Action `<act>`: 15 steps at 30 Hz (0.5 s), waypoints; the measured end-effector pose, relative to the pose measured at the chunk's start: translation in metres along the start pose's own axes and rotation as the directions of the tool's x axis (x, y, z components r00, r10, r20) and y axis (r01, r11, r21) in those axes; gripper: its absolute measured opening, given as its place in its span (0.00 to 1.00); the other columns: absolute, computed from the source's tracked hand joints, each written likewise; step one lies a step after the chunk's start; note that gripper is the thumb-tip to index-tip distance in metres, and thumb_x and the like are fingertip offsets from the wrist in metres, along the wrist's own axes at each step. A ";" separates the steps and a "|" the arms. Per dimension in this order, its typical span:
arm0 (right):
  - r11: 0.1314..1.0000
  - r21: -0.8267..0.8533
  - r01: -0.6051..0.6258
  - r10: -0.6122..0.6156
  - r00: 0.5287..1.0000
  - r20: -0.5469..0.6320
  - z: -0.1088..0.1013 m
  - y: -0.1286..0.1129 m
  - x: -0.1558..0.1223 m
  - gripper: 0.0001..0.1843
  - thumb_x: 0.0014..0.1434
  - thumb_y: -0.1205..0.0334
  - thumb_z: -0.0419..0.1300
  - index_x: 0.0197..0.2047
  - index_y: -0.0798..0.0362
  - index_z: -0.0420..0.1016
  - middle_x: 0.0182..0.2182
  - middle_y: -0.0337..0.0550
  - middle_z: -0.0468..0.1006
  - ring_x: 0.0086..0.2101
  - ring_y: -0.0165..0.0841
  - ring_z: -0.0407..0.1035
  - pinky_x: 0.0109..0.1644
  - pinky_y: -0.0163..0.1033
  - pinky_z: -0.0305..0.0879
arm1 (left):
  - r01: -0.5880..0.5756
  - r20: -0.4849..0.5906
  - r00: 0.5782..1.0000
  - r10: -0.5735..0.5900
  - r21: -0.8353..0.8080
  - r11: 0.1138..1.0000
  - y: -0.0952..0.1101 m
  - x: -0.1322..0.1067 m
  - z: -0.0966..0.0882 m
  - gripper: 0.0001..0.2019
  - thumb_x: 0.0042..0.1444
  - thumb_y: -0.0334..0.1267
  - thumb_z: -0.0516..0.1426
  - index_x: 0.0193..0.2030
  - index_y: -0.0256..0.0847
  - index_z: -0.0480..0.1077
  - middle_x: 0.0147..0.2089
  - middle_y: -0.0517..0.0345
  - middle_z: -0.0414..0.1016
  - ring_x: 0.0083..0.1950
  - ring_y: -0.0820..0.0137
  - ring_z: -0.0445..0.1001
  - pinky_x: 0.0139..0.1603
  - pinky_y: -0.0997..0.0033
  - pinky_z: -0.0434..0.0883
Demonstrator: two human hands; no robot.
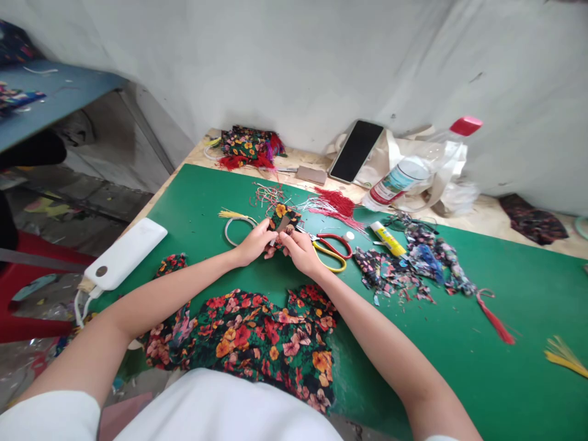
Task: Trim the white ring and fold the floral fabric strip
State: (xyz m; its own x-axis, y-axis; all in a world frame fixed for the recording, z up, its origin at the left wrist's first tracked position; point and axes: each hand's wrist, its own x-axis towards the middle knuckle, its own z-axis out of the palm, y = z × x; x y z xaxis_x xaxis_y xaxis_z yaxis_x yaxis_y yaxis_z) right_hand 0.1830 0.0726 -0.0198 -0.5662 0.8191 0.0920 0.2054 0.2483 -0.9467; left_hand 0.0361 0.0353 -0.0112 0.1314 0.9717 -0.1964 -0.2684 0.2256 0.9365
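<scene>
My left hand (255,242) and my right hand (301,251) meet over the green mat (482,355), both pinched on a small floral fabric piece (283,220) with orange flowers. The fingers of both hands are closed on its near edge. A white cord ring (232,228) lies just left of my left hand. Red and yellow scissors (333,248) lie just right of my right hand. A large floral cloth (261,340) is spread on the mat between my forearms.
A white power bank (126,252) sits at the mat's left edge. Red tassels (337,205), a glue stick (388,239), fabric scraps (413,266), a phone (356,150), a bottle (413,168) and a fabric pile (248,147) lie beyond. Another red tassel (496,318) lies right.
</scene>
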 end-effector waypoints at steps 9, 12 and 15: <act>0.999 0.021 -0.025 0.025 1.000 0.003 0.001 0.004 0.001 0.30 0.61 0.34 0.49 0.26 0.53 0.66 0.16 0.34 0.64 0.19 0.25 0.60 0.24 0.33 0.55 | 0.012 0.019 1.000 -0.011 -0.050 0.999 -0.004 0.001 -0.004 0.15 0.49 0.39 0.54 0.44 0.41 0.57 0.24 0.70 0.67 0.15 0.78 0.63 0.15 0.77 0.58; 0.999 0.025 -0.029 0.029 1.000 0.003 0.001 0.006 0.001 0.30 0.61 0.35 0.50 0.26 0.54 0.67 0.17 0.35 0.65 0.19 0.25 0.60 0.24 0.33 0.55 | 0.010 0.030 1.000 -0.008 -0.060 0.998 -0.005 0.001 -0.004 0.16 0.49 0.39 0.54 0.44 0.41 0.58 0.25 0.70 0.67 0.15 0.77 0.64 0.15 0.77 0.58; 0.999 0.027 -0.030 0.030 1.000 0.003 0.001 0.007 0.001 0.29 0.61 0.35 0.50 0.25 0.54 0.66 0.17 0.35 0.65 0.19 0.25 0.61 0.24 0.33 0.55 | 0.008 0.039 0.999 -0.006 -0.067 0.998 -0.005 0.001 -0.005 0.15 0.49 0.40 0.54 0.44 0.41 0.58 0.25 0.70 0.67 0.15 0.78 0.64 0.15 0.77 0.58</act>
State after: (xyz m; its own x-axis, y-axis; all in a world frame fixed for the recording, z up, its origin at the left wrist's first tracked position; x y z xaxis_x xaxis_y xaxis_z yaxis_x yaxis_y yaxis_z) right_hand 0.1831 0.0751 -0.0265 -0.5620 0.8247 0.0629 0.2007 0.2097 -0.9569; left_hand 0.0328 0.0350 -0.0177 0.1697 0.9669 -0.1904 -0.3306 0.2378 0.9133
